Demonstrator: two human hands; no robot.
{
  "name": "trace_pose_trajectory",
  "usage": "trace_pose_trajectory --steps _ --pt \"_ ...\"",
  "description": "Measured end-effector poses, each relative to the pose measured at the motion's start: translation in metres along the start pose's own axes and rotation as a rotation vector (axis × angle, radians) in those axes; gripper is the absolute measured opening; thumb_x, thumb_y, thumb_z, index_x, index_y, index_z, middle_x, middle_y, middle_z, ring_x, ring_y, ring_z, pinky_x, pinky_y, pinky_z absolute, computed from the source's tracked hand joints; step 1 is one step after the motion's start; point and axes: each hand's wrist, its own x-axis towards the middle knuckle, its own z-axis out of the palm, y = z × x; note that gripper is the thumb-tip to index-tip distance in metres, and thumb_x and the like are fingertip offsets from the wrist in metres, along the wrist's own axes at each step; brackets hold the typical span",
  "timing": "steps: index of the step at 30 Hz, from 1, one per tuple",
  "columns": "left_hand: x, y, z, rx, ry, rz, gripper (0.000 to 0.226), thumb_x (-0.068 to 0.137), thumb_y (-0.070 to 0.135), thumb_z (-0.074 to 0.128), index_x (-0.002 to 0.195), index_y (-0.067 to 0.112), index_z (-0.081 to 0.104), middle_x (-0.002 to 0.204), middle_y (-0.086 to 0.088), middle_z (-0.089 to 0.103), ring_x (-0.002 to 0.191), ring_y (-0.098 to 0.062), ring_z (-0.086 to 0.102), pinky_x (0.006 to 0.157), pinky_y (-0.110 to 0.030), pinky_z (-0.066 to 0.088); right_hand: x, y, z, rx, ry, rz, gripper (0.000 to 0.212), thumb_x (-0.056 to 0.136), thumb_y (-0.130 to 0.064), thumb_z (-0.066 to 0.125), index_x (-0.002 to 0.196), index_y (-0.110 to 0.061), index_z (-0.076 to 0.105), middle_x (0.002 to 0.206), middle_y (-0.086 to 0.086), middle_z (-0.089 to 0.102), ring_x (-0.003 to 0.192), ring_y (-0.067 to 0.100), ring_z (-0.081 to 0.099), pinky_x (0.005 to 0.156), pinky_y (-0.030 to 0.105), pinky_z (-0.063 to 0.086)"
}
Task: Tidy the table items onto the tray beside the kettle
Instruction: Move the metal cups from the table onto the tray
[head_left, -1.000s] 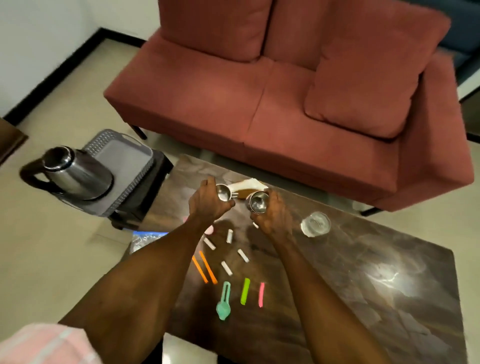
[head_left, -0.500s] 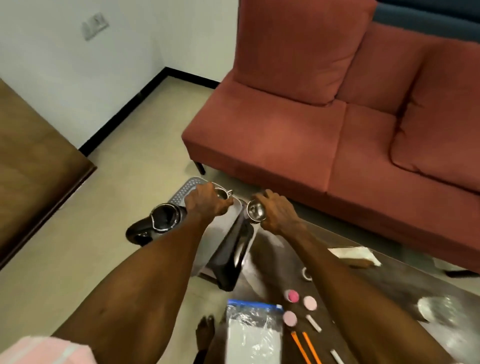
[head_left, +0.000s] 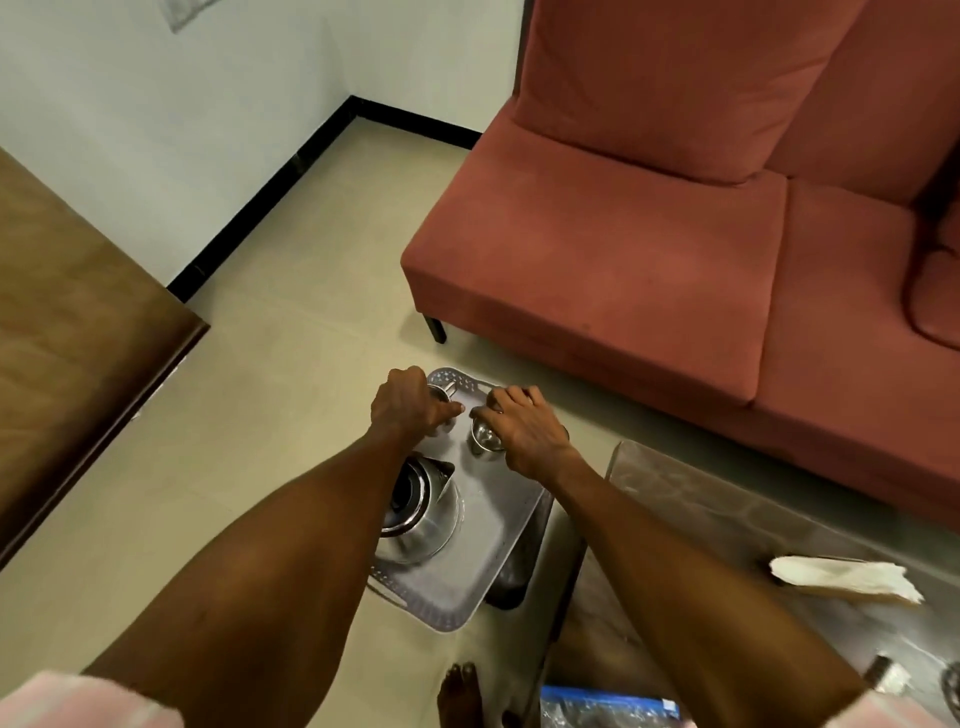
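- Both grips are engaged: the left hand (head_left: 410, 408) is curled round a small steel cup (head_left: 441, 397), and the right hand (head_left: 524, 434) is curled round a second steel cup (head_left: 484, 440).
- Each cup is located at the far end of the grey tray (head_left: 467, 571), at centre frame, above the kettle (head_left: 421, 512) in the picture.
- Whether either cup base is already seated on the tray floor cannot be determined; the bases are hidden by the fingers.
- The deciding relation is judged to be vertical: each cup lies directly beneath its own grip, so the coming move is expected to be a short lowering followed by release, not a sideways carry.
- Both cups are held upright, mouths up; the long axis of each runs top to bottom through the cup. The right-hand cup's open mouth is visible towards the camera. A small handle or lip on the left-hand cup points towards upper right of the frame.
- The cups are set side by side, near each other but apart, the gap lying between the two thumbs.
- The left hand is nearer the kettle, whose spout points up-frame towards the cups; clearance on that side is judged the tighter.
- The tray's long axis runs from lower centre to centre frame; the kettle occupies the near left part, and bare floor remains at right.
- Further items remain on the table (head_left: 727, 509) at right frame, including a white folded paper (head_left: 841, 574) and a blue-edged bag (head_left: 608, 709).
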Motion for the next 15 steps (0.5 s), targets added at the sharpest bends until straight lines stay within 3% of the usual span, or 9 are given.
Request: trace_pose_trajectory --steps 3,7,11,15 --pt "0.016 0.004 0.013 -0.007 -0.011 0.014 0.067 0.066 0.054 0.083 0.105 0.004 0.061 0.113 -0.017 0.064 0.102 -0.035 0.064 0.074 -0.035 0.049 0.012 0.002 0.015 -0.088 -0.026 -0.049 0.062 0.077 -0.012 0.072 0.136 -0.018 0.053 0.121 0.01 0.057 0.112 0.03 0.054 0.099 0.042 0.04" --pt "0.036 0.004 0.029 0.055 -0.026 0.02 0.071 0.07 0.057 0.079 0.114 0.005 0.058 0.12 -0.017 0.059 0.11 -0.036 0.061 0.083 -0.038 0.05 0.023 0.003 0.034 -0.211 0.008 -0.143 0.061 0.073 -0.015 0.076 0.13 -0.018 0.056 0.112 0.008 0.062 0.103 0.025 0.059 0.096 0.04 0.046" --pt "0.054 0.007 0.037 0.069 -0.025 0.026 0.064 0.068 0.055 0.08 0.108 0.007 0.063 0.115 -0.015 0.063 0.104 -0.034 0.065 0.075 -0.034 0.049 0.034 0.002 0.048 -0.245 -0.02 -0.172 0.072 0.08 -0.013 0.069 0.145 -0.016 0.04 0.126 0.013 0.054 0.112 0.029 0.053 0.104 0.044 0.042" --pt "0.062 0.005 0.045 0.06 -0.039 0.033 0.063 0.069 0.053 0.08 0.107 0.006 0.063 0.113 -0.016 0.064 0.103 -0.034 0.065 0.076 -0.034 0.049 0.04 0.004 0.059 -0.248 -0.039 -0.136 0.071 0.081 -0.014 0.07 0.144 -0.018 0.037 0.129 0.014 0.051 0.112 0.029 0.052 0.1 0.043 0.043"
